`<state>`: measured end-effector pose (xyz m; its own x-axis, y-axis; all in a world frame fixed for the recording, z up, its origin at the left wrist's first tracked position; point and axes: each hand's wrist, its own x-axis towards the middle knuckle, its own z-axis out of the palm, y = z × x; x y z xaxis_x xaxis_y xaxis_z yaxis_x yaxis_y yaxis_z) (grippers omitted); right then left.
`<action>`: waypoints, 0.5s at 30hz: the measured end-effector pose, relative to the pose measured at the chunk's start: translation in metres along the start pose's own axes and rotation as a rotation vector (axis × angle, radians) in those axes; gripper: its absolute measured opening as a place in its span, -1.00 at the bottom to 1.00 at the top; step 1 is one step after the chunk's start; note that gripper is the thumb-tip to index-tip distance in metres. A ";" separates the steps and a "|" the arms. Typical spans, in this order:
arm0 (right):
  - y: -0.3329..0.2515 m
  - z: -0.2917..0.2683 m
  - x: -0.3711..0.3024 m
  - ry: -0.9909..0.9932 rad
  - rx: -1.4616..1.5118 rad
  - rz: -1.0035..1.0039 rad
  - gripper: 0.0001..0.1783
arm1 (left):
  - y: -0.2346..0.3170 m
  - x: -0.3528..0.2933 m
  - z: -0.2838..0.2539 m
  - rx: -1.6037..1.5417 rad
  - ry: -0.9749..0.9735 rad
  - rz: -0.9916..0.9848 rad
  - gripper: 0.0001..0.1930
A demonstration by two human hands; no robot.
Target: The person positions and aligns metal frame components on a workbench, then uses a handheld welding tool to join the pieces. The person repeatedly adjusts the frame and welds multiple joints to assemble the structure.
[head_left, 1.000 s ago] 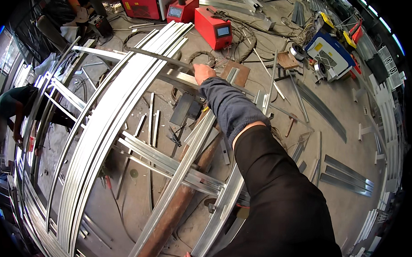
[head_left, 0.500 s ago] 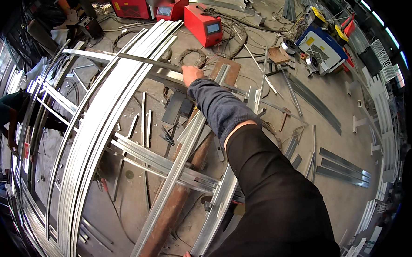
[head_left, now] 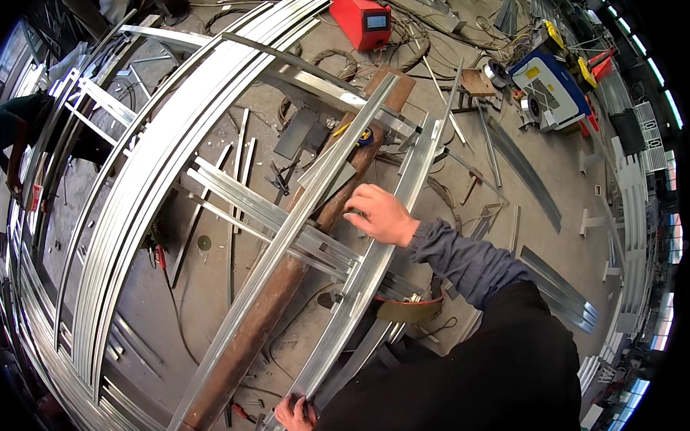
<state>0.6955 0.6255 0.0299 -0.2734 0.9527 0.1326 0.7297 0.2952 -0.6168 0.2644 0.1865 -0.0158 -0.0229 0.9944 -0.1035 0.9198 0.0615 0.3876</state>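
Observation:
My left hand is at the bottom of the view, its fingers closed over the edge of a long galvanized steel channel. Above the upper part of that channel hangs my right hand, apart from it, its fingers curled toward the thumb. The inside of this hand is hidden, so anything in it cannot be made out. A second long steel bar runs alongside to the left. Shorter crosspieces lie between the two. Farther up, a yellow and dark tape measure rests beside the second bar.
A rusty brown beam lies beneath the bars. Long shiny strips are stacked on the left. A red machine stands at the back, a blue-white one at the right. A person bends at far left. Cables and offcuts litter the floor.
My right hand has left the far crossbar and drawn back toward me, above the near channel. The view has shifted, and the tape measure now shows. My left hand stays on the channel.

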 end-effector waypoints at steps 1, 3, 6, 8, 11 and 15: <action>0.002 0.001 -0.025 0.079 -0.072 0.174 -0.76 | -0.001 -0.007 0.001 -0.032 -0.009 -0.026 -0.60; 0.015 0.003 -0.059 0.080 -0.107 0.493 -0.56 | 0.013 -0.002 -0.004 -0.062 0.037 -0.022 -0.66; 0.036 0.010 -0.093 0.002 -0.292 0.682 -0.26 | -0.002 -0.013 0.008 -0.084 -0.052 -0.060 -0.67; 0.035 0.011 -0.088 -0.007 -0.288 0.720 -0.27 | -0.008 -0.015 0.015 -0.118 -0.001 -0.035 -0.67; 0.047 0.012 -0.087 0.002 -0.281 0.812 -0.26 | -0.001 -0.013 0.013 -0.148 0.042 -0.022 -0.70; 0.054 0.018 -0.092 0.058 -0.190 0.856 -0.29 | 0.004 -0.016 0.014 -0.167 0.084 -0.047 -0.74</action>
<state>0.7492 0.5524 -0.0299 0.4442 0.8531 -0.2738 0.7629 -0.5204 -0.3836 0.2735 0.1701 -0.0254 -0.1035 0.9933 -0.0511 0.8395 0.1148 0.5311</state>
